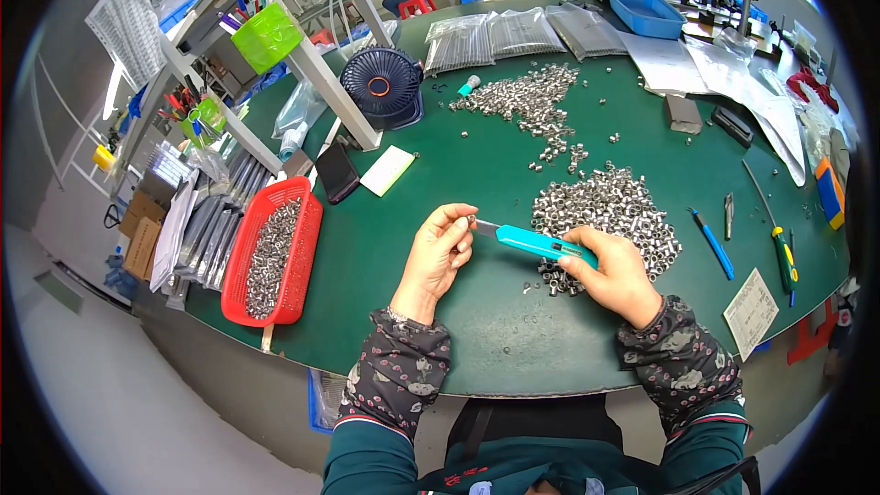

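My right hand (616, 273) grips a teal utility knife (541, 243), its blade out and pointing left. The blade tip meets a small metal ring (472, 219) pinched between the thumb and finger of my left hand (438, 252). Most of that ring is hidden by my fingertips. Under and behind the knife spreads a big pile of small silver metal rings (614, 206). A second loose heap of the same rings (532, 101) lies farther back. To the left, a red plastic basket (307, 261) contains many more small metal pieces.
A black fan (380, 82) stands beside a shelf post. A phone (337, 173) and yellow-white notepad (388, 170) lie nearby. On the right are a blue pen-like tool (713, 243), a screwdriver (785, 257) and a paper slip (752, 313). Bagged tubes (458, 41) line the back. Two people sit farther off.
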`<action>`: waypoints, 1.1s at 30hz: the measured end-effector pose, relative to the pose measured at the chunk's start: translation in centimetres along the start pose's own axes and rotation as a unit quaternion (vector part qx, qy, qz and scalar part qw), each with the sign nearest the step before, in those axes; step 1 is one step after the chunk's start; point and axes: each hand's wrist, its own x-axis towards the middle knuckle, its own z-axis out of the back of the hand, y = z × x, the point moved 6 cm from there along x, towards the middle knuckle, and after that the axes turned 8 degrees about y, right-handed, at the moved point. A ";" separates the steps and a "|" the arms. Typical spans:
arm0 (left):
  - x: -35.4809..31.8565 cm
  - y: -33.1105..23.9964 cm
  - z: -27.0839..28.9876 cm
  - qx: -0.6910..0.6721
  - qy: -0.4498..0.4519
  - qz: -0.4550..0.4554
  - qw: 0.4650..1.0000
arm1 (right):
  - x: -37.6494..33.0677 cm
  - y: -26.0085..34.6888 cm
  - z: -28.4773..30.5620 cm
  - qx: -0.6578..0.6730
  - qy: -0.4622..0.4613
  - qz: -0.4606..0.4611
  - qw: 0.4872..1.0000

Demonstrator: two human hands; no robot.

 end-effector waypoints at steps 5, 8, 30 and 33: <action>0.0 0.3 -0.2 0.023 0.035 0.005 0.999 | 0.2 -0.4 -0.4 -0.007 0.009 0.004 1.000; 0.0 0.3 -0.2 -0.016 0.021 0.015 1.000 | -0.1 -0.1 0.4 -0.010 -0.044 0.015 0.999; 0.1 0.3 -0.2 -0.050 0.052 0.007 0.997 | 0.0 0.1 0.1 -0.004 -0.021 0.021 1.000; 0.0 0.0 -0.4 -0.010 0.006 0.007 1.000 | 0.0 0.0 0.0 -0.004 -0.020 0.024 0.999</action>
